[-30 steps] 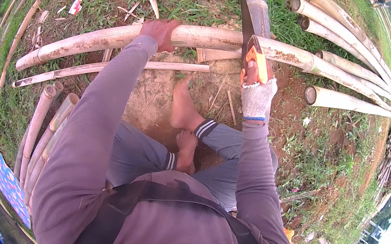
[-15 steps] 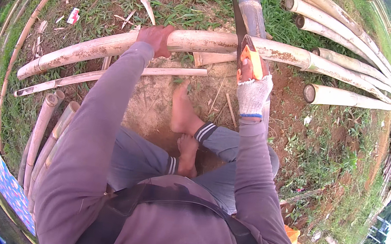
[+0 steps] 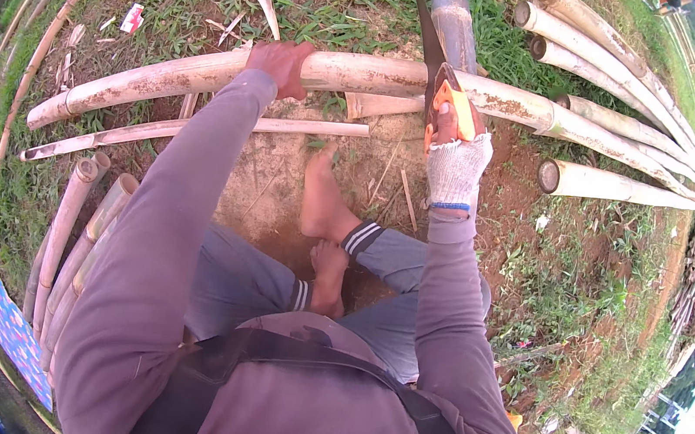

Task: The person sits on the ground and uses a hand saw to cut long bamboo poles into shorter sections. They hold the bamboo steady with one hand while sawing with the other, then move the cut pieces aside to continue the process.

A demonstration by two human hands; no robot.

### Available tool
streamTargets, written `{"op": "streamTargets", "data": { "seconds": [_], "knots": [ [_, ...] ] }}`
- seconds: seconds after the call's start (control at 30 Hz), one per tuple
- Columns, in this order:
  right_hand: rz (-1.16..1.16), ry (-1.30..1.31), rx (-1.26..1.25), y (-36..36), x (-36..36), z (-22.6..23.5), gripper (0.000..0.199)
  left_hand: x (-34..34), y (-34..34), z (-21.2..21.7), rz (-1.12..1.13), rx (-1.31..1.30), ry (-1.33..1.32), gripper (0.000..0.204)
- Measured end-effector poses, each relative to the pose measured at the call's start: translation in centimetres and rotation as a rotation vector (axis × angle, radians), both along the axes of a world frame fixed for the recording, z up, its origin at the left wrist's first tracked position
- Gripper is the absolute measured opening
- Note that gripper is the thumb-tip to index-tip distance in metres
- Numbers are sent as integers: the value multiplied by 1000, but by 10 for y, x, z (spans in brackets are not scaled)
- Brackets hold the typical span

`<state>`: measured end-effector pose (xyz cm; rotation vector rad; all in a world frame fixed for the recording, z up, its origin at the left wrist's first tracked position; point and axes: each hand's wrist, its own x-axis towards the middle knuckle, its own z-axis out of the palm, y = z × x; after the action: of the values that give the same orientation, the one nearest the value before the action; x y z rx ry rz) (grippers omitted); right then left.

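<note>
A long pale bamboo pole (image 3: 366,73) lies crosswise in front of me. My left hand (image 3: 281,66), bare, is closed over it from above, left of the saw. My right hand (image 3: 458,157) wears a white knit glove that leaves the fingertips bare. It grips the orange handle (image 3: 456,113) of a hand saw. The saw's dark blade (image 3: 429,42) crosses the pole and points away from me, against the pole's surface. How deep the blade sits in the bamboo cannot be made out. An upright-looking thick bamboo post (image 3: 453,27) stands just beyond the pole, beside the blade.
A split bamboo strip (image 3: 201,129) lies nearer than the pole. Several cut bamboo lengths (image 3: 598,182) are spread at the right, and more bamboo pieces (image 3: 69,233) lie by my left arm. My bare feet (image 3: 328,201) rest on the dirt below the pole. Bamboo scraps (image 3: 265,9) litter the grass.
The saw blade's tip has come slightly nearer to me. My left hand keeps its hold on the bamboo pole, and the whole view has shifted a little.
</note>
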<state>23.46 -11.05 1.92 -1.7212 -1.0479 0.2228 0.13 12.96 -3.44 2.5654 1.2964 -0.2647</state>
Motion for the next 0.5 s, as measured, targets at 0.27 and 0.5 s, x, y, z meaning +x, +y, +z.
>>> {"op": "streamTargets", "data": {
  "seconds": [0.27, 0.5],
  "knots": [
    [-15, 276, -177, -208, -56, -12, 51, -17, -6, -4, 13, 8, -29, 83],
    [26, 318, -54, 14, -2, 13, 32, -3, -1, 0, -7, 39, -20, 75]
  ]
}}
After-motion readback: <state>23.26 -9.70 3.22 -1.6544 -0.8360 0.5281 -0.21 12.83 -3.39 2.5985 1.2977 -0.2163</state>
